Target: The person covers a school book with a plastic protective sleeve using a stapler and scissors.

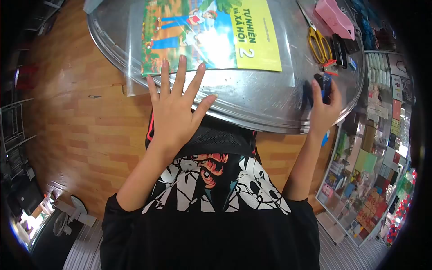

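A colourful book [258, 40] with a yellow strip lies on a clear plastic sheet [288, 58] on the round metal table [252, 101]. My left hand [176, 105] is spread flat, its fingertips at the book's lower left edge and over the plastic. At the right side of the table my right hand [326, 105] grips a small dark blue and black object [325, 85] between thumb and fingers; what it is cannot be made out. Just above it are small red pieces [330, 67].
Yellow-handled scissors [319, 45], a black stapler-like item [339, 50] and a pink holder [335, 18] sit at the table's upper right. Shelves with many goods [369, 166] stand on the right. A fan [62, 224] is at the lower left on the wooden floor [94, 130].
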Motion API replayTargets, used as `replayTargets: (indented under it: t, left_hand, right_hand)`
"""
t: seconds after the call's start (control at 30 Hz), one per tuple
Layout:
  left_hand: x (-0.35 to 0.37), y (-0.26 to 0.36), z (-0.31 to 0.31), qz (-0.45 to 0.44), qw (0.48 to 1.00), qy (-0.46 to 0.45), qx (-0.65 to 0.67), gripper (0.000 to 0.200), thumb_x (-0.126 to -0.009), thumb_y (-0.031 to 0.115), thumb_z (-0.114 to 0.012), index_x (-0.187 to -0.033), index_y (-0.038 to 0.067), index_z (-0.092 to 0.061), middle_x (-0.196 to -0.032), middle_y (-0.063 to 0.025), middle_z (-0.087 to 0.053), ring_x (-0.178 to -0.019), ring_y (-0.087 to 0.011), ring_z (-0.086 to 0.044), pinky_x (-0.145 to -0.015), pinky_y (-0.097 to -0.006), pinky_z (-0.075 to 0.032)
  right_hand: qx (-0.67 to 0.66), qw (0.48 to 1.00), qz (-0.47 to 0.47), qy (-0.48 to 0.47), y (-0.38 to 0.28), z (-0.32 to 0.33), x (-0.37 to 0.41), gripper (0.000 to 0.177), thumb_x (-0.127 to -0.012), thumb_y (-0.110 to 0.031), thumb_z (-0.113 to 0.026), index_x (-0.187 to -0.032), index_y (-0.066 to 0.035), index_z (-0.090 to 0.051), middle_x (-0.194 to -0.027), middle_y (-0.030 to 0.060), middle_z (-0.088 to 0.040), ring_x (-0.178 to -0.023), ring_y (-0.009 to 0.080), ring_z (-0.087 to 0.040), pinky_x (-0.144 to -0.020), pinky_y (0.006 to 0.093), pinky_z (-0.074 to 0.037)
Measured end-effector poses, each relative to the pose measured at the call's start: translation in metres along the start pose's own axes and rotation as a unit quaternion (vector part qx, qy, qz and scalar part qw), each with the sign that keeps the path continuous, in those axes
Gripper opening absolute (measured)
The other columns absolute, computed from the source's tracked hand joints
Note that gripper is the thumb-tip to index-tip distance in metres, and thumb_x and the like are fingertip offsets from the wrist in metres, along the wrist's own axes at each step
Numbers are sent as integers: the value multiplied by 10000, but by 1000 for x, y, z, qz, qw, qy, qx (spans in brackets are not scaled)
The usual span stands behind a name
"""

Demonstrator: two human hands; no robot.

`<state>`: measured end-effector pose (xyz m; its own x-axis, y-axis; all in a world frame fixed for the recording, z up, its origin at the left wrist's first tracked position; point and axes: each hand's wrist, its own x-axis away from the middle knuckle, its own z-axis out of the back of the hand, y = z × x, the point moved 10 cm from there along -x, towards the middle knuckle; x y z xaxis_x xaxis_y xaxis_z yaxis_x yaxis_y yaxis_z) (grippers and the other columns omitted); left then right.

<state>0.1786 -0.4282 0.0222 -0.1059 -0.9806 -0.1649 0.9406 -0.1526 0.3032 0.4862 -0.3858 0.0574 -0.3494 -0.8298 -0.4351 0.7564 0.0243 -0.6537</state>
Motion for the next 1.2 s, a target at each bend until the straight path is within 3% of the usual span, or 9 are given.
replayTargets:
  t: [0.07,0.17,0.23,0.33,0.5,0.63,0.77,1.07,1.2]
  left_hand:
    - [-2,2,6,7,1000,21,-18,477,-789,389,-523,-1193,141,-472,-1307,-139,-328,-1228,-381,-211,-973,-542,-125]
    - [-7,7,17,-15,997,78,15,363,-785,278,-546,-1096,90,-551,-1218,-130,-442,-1188,-333,-316,-979,-505,-158]
    - [-13,13,22,-62,985,108,119,244,-772,185,-562,-973,55,-609,-1097,-114,-533,-1093,-290,-437,-940,-438,-272]
    - [-21,19,27,-83,982,134,105,208,-764,131,-566,-950,52,-616,-1048,-104,-560,-1024,-267,-495,-879,-372,-348]
    - [-25,20,22,-85,982,125,111,195,-750,116,-576,-927,46,-616,-1000,-102,-571,-997,-269,-506,-842,-364,-367]
    - [-25,20,19,-77,986,108,100,197,-761,112,-567,-938,37,-614,-1026,-97,-569,-1021,-256,-499,-865,-353,-358]
    - [-24,20,17,-76,987,105,93,199,-758,109,-569,-937,34,-612,-1035,-98,-564,-1031,-257,-493,-868,-352,-356]
    - [-20,18,11,-71,988,104,95,238,-761,93,-551,-990,38,-588,-1088,-108,-532,-1070,-269,-459,-895,-376,-330]
    - [-21,18,11,-76,986,102,104,247,-753,95,-559,-993,41,-588,-1088,-105,-532,-1068,-268,-459,-894,-370,-328]
  right_hand:
    - [60,997,44,-9,-7,-7,-1,415,-687,-225,-690,-1018,-9,-562,-902,121,-547,-848,247,-517,-750,321,-406]
    - [159,983,87,-14,-16,-14,-2,431,-688,-260,-680,-1021,-13,-563,-924,130,-547,-884,272,-491,-775,352,-390]
    - [167,982,86,-18,-14,-18,-3,439,-687,-269,-675,-1026,-15,-561,-931,134,-548,-897,286,-477,-788,364,-379]
    - [178,979,97,-25,-12,-22,-5,462,-684,-276,-669,-1051,-23,-549,-934,139,-549,-910,303,-461,-802,375,-365]
    - [186,972,144,-11,-31,-17,1,442,-683,-248,-657,-1060,-56,-530,-1009,115,-511,-970,300,-421,-848,402,-319]
    - [198,970,140,-32,-45,-19,21,314,-688,-232,-646,-946,-64,-585,-1033,96,-496,-1005,278,-404,-855,410,-303]
    - [169,978,113,-40,-54,-19,38,260,-698,-232,-639,-888,-55,-617,-1068,100,-484,-1030,290,-392,-862,407,-292]
    - [28,994,16,-104,-51,-46,52,292,-724,-228,-624,-944,-37,-601,-1045,106,-521,-1035,277,-392,-888,388,-267]
    - [-79,991,-53,-95,-43,-47,47,237,-742,-155,-600,-943,-30,-595,-948,108,-555,-875,224,-482,-776,304,-363]
